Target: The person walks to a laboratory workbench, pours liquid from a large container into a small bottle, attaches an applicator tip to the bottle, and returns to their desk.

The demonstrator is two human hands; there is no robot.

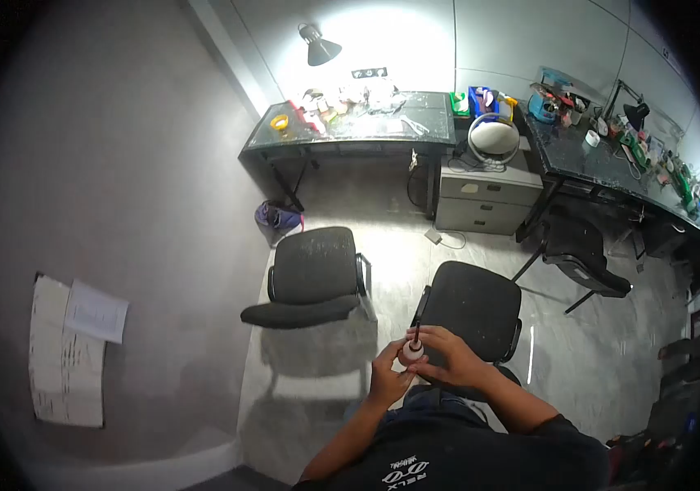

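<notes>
Close in front of my body, I hold a small, pale pinkish round object (411, 353) with a thin dark stem standing up from it. It is too small to name its kind. My left hand (388, 378) is closed around its left and lower side. From the right, my right hand (448, 358) bends over it, fingers at the far side near the stem and thumb at the near side. Parts of the object are hidden by my fingers. Just beyond my hands is a black chair (474, 303).
Another black chair (315, 266) stands to the left, and a third (583, 254) at the right. A cluttered workbench (350, 137) under a lamp (320, 47) is ahead. Beside it are a drawer cabinet (481, 204) with a round mirror (493, 139) and another bench (558, 155).
</notes>
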